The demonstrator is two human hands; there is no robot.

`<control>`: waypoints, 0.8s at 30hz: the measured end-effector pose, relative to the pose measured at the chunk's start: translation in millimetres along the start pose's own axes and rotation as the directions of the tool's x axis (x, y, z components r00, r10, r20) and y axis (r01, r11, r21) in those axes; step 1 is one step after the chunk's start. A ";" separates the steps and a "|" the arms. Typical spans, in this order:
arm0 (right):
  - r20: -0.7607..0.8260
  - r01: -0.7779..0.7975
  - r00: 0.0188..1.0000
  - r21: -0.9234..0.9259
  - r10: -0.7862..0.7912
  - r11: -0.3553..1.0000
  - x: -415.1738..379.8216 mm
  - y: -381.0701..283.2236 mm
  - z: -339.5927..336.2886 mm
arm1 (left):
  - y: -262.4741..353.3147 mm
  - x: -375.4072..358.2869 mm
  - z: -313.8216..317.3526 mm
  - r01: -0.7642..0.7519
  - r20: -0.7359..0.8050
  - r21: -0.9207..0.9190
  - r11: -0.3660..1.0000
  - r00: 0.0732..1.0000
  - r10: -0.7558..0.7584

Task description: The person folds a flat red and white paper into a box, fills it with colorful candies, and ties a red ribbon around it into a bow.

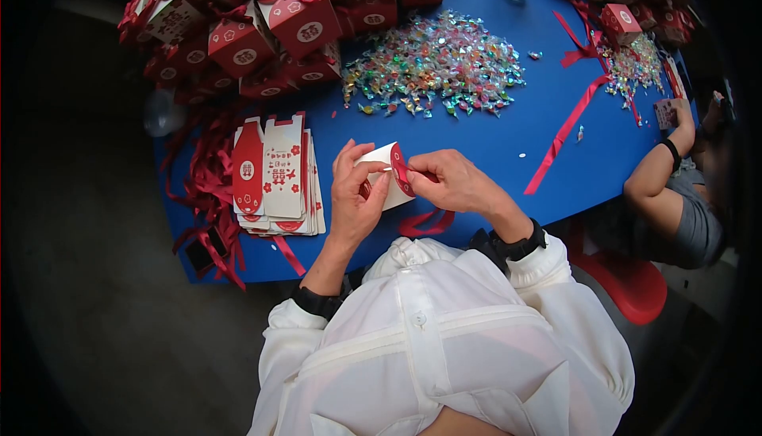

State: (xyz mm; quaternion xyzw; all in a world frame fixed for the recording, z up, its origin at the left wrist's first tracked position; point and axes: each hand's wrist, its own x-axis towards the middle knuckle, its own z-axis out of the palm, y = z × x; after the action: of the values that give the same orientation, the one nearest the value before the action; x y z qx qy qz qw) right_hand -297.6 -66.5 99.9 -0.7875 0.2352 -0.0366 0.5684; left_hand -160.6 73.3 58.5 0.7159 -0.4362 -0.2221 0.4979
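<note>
Just in front of my body, I hold a small white and red cardboard gift box (383, 167), partly folded. My left hand (357, 191) grips it from the left, with the thumb across its front. At the box's red patterned flap, my right hand (454, 182) pinches the end of a red ribbon; the fingers partly hide it. A loop of red ribbon (427, 223) hangs below, by the table edge. Left of my left hand lies a stack of flat box blanks (279, 174), white and red with printed flowers and characters.
Finished red boxes (305, 27) are piled at the back left. A heap of wrapped candies (444, 67) lies mid-table. Loose red ribbons (208, 167) drape over the left side of the blue table (488, 136). At right, another person's arm (663, 162) is near a red stool (627, 285).
</note>
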 end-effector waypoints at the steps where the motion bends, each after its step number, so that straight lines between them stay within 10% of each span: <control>1: -0.001 -0.001 1.000 0.001 0.001 1.000 1.1 0.8 -1.0 | -1.4 -0.1 -0.5 -0.006 0.007 0.003 1.000 1.000 0.006; 12: 0.363 0.015 0.931 0.043 -0.029 0.999 20.0 8.3 -14.4 | 0.4 -0.6 -2.0 -0.004 0.035 -0.019 1.000 0.999 0.005; 24: 0.403 0.099 0.915 -0.148 -0.031 0.984 35.4 -1.7 -19.4 | 1.8 2.3 -2.6 0.031 0.060 -0.054 0.998 0.998 -0.028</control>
State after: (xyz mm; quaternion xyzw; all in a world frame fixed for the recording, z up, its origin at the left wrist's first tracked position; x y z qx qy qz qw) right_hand -272.0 -97.7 100.8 -0.8301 0.0903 0.1253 0.5358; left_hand -158.1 72.5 61.4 0.7014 -0.4340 -0.2625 0.5007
